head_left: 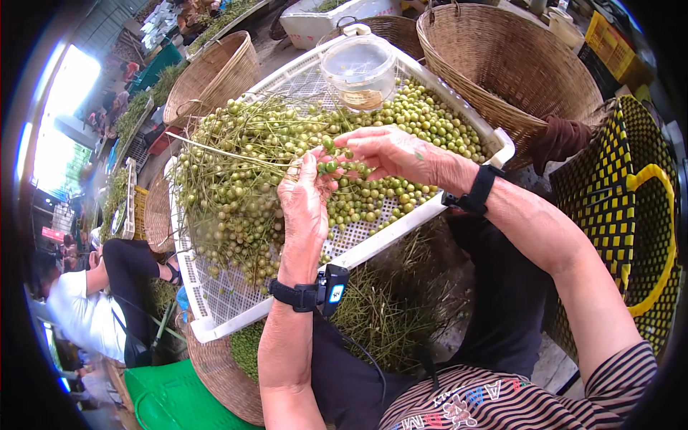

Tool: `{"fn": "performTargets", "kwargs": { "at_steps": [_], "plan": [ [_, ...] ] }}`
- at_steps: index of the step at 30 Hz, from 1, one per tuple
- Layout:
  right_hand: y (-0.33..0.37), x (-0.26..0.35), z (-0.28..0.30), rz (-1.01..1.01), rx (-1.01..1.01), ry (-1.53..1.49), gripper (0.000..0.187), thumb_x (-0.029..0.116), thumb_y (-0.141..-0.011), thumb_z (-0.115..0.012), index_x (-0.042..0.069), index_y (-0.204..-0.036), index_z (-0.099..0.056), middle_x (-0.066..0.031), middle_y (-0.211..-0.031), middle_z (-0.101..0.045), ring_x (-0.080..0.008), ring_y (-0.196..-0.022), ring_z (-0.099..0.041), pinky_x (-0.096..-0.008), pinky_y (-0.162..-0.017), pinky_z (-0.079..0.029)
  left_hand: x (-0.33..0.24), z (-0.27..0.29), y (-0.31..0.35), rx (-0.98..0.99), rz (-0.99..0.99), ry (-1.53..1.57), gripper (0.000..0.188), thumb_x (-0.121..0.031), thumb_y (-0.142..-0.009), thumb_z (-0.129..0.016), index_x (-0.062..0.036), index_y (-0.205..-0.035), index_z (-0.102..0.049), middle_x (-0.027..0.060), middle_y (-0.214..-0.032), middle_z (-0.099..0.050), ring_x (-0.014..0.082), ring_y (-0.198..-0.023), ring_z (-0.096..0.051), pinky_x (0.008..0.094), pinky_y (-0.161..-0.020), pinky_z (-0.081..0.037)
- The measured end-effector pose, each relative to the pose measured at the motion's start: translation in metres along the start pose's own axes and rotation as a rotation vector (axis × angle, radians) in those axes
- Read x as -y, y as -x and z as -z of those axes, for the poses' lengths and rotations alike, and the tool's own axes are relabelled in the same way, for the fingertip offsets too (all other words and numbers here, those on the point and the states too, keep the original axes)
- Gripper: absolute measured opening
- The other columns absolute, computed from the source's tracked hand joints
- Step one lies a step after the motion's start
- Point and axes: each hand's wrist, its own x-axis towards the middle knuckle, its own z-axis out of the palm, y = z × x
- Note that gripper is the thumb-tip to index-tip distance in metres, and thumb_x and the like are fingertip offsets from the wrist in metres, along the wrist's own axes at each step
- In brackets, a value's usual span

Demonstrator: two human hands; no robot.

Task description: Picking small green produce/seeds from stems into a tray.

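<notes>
Over a white mesh tray (390, 236), my left hand (304, 199) is closed on the stem of a sprig of small round green fruits (328, 158). From the right, my right hand (398, 155) has its fingers closed at the same sprig, thumb and fingertips against the fruits. Below and left of the hands lies a tangled heap of stemmed fruits (233, 168). Loose fruits (441, 122) without stems fill the tray's far right side. A clear plastic tub (358, 70) stands at the tray's far corner.
Wicker baskets stand beyond the tray, a large one (502, 64) at right and another (215, 75) at left. A black-and-yellow woven bag (598, 215) is by my right arm. Bare stems (380, 308) lie underneath. A person in white (86, 308) sits at left.
</notes>
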Motion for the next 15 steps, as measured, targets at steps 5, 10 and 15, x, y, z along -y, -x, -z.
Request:
{"fn": "performTargets", "kwargs": {
  "at_steps": [5,10,15],
  "plan": [
    [0.0,-0.007,-0.007,0.029,-0.009,-0.084,0.032,0.016,-0.081,-0.06,0.0,-0.108,-0.055,-0.0031,-0.084,-0.062,-0.008,-0.068,-0.058,-0.0189,-0.055,-0.044,0.004,-0.004,-0.003,-0.097,-0.009,-0.061,0.024,-0.02,-0.088,-0.053,-0.0012,-0.102,-0.056,0.0054,-0.087,-0.061,0.0116,-0.07,-0.059,0.0208,-0.06,-0.048],
    [-0.007,-0.019,-0.009,-0.099,-0.161,-0.293,0.019,0.008,-0.079,-0.061,-0.002,-0.095,-0.058,-0.0046,-0.079,-0.061,-0.0088,-0.066,-0.057,-0.0183,-0.053,-0.045,0.01,-0.014,0.0,-0.191,-0.128,-0.128,0.021,-0.018,-0.089,-0.05,-0.0006,-0.098,-0.058,0.0059,-0.088,-0.061,0.0113,-0.075,-0.059,0.0219,-0.062,-0.048],
    [-0.015,-0.018,-0.014,-0.203,-0.232,-0.636,0.008,0.004,-0.081,-0.057,0.0,-0.088,-0.059,-0.0057,-0.081,-0.058,-0.0107,-0.066,-0.056,-0.0195,-0.056,-0.049,0.013,-0.021,0.005,-0.248,-0.281,-0.198,0.022,-0.017,-0.09,-0.048,-0.0001,-0.1,-0.058,0.0069,-0.091,-0.061,0.0123,-0.081,-0.058,0.0234,-0.064,-0.048]
  ]
}}
